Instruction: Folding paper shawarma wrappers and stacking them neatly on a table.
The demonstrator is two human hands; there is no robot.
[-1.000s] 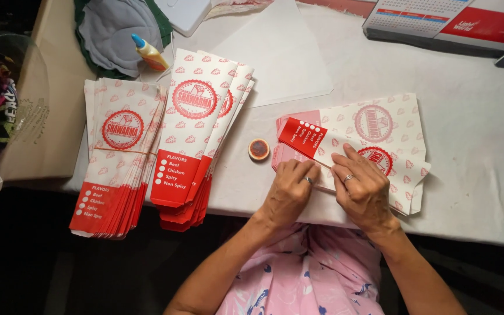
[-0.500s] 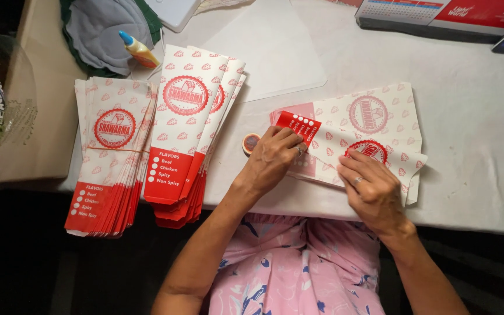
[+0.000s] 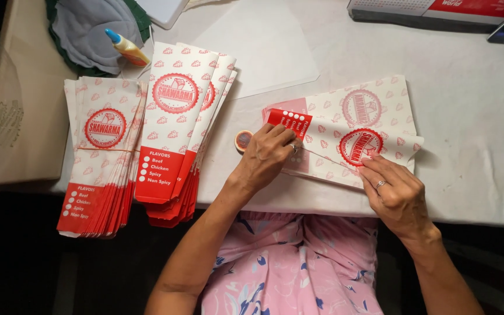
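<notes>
A stack of flat white paper sheets with red print (image 3: 351,131) lies on the table's white cover (image 3: 468,146) in front of me. My left hand (image 3: 266,157) presses its fingers on the red end of the top sheet, beside a small round orange pot (image 3: 243,140). My right hand (image 3: 395,189) rests fingers-down on the sheet's near edge, just below its round red emblem. Two piles of finished red-and-white paper bags lie to the left: a middle pile (image 3: 176,122) and a bound far-left pile (image 3: 103,151).
A glue bottle with a blue cap (image 3: 126,49) lies on grey cloth (image 3: 94,29) at the back left. A plain white sheet (image 3: 263,41) sits behind the bags. A flat red-and-grey box (image 3: 438,11) is at the back right. The near table edge runs under my wrists.
My left hand moved up and left along the sheet to its red end. My right hand slid right, to below the round emblem.
</notes>
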